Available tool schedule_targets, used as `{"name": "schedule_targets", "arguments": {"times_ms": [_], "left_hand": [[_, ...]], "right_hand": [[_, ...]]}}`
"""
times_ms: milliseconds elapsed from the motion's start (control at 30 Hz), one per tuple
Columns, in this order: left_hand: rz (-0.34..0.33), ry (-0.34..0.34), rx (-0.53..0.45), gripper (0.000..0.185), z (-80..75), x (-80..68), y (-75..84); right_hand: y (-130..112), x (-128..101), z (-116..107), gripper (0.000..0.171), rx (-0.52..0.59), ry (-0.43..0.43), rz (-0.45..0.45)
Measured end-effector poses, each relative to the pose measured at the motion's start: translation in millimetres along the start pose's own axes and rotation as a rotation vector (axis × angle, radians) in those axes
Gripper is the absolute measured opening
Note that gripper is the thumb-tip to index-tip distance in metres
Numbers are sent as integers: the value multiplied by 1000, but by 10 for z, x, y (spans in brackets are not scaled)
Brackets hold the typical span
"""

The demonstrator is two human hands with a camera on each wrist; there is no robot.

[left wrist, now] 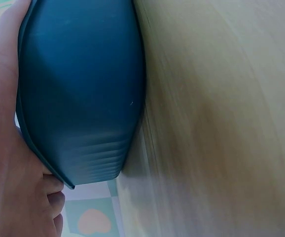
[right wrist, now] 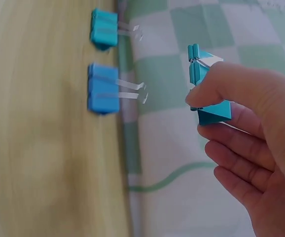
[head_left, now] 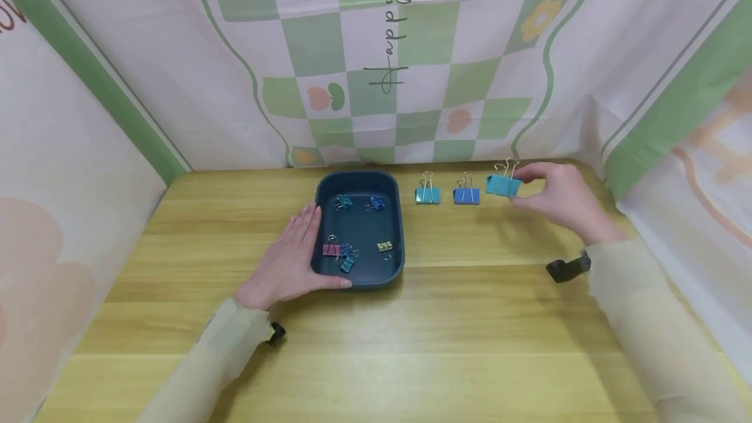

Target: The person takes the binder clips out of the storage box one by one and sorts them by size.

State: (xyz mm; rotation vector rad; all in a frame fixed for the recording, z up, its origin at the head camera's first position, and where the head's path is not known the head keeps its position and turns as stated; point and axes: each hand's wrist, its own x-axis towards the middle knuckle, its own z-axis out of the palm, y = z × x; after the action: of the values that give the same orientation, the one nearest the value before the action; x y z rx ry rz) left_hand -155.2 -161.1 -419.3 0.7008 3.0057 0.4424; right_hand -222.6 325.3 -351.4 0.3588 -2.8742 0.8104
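My right hand [head_left: 519, 181] pinches a teal binder clip [head_left: 502, 185] between thumb and forefinger, just above the table's far right. In the right wrist view the same teal clip [right wrist: 215, 111] sits in the pinch of that hand [right wrist: 201, 98], wire handles pointing at the backdrop. To its left stand a blue clip [head_left: 466, 196] [right wrist: 103, 89] and another teal clip [head_left: 427, 194] [right wrist: 104, 28]. My left hand [head_left: 294, 256] [left wrist: 4, 148] rests flat against the left side of a dark blue tray [head_left: 360, 181] [left wrist: 83, 98], thumb along its front wall. Several small clips lie in the tray.
The wooden table [head_left: 470, 318] is boxed in by checked cloth walls [head_left: 382, 70] at the back and both sides. Inside the tray are a pink clip [head_left: 331, 250], a yellow-green one [head_left: 384, 247] and blue-teal ones. A black wrist mount [head_left: 566, 269] sticks out by my right sleeve.
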Motion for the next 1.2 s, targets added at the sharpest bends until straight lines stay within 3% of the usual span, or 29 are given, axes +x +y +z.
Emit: {"name": "schedule_targets", "arguments": {"times_ms": [300,667,900,1200], "left_hand": [[-1,-2,5,144,3,14,-6],[-4,-1,4,144,8,13,-9],[-5,-4,10,144,4,8,-6],[-1,4,15,144,3,9,6]], "right_hand": [[307,125,14,47,-9,-25,50],[556,262,151,49,3,-154,162],[703,336,294,40,43,-174,127],[814,354,360,42,40,-197,112]]}}
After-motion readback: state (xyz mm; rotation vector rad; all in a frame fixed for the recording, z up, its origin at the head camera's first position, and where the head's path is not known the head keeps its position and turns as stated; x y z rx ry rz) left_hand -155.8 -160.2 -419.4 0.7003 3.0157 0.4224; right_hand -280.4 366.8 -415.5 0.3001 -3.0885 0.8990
